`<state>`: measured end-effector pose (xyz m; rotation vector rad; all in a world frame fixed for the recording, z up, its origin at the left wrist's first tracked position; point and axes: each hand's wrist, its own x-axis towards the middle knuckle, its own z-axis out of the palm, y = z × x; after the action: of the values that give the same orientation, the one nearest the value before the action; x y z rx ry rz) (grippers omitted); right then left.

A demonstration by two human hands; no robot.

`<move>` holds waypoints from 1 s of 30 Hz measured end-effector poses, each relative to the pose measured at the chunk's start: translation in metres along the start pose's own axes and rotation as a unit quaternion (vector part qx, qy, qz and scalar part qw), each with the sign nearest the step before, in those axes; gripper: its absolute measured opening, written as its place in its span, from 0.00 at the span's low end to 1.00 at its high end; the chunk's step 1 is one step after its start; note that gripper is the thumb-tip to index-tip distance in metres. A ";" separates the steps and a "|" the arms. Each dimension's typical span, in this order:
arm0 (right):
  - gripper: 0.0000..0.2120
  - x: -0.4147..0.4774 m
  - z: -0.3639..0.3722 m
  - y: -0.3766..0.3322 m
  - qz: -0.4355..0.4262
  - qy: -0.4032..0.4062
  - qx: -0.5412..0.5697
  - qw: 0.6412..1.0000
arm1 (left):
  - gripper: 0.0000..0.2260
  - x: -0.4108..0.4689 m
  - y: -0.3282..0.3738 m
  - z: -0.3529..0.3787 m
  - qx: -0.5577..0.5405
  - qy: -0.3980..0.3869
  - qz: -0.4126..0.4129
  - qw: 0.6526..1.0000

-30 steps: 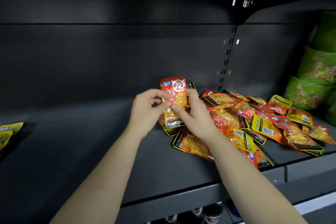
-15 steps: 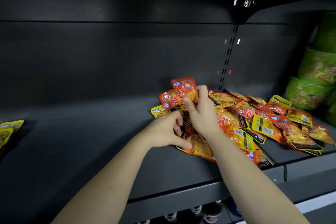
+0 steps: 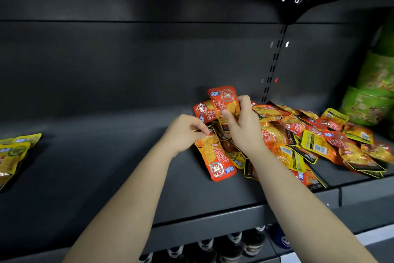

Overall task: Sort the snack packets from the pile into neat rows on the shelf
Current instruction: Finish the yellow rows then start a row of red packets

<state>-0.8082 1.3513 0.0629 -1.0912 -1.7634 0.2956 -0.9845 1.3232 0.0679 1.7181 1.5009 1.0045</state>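
Dark grey metal shelf [image 3: 96, 166] with a matching back panel, pretty dim, so the foil is about the only thing catching light. My right hand [image 3: 245, 130] is curled round 2 red foil snack packets [image 3: 223, 102]. They're held upright and a bit fanned, thumb across the front, just above the left end of the heap of red, orange and yellow snack packets [image 3: 309, 141] sprawled over the right half of the shelf. My left hand [image 3: 183, 132] is pinching the far edge of an orange-red foil packet [image 3: 215, 156] that lies flat at the heap's left edge, round logo toward me, partly over its neighbours.

How I'd do this bit well:
- Keep the pinch on the flat sealed edge, since foil is slippery.
- Lift it straight up first, so it doesn't drag the packets beside it toward the front lip. A few on the right already sit close to it.
- Its logo end points the opposite way to the 2 I'm holding, so spin it round before it joins them.
- Square the edges in my right hand before putting anything down.

My guess is the row goes on the stretch between the heap and the small stack of yellow foil packets [image 3: 15, 151] at the far left. The green paper bowls [image 3: 366, 105] stand just beside the heap on the right.
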 end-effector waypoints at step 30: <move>0.11 0.007 0.145 -0.114 0.161 -0.158 0.046 0.973 | 0.07 -0.074 -0.077 -0.223 -0.006 0.249 -0.076 0.965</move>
<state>-0.9918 1.3324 0.0703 -1.3175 -1.8196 0.7790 -1.2198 1.2569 0.1046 1.3711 1.8961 1.4294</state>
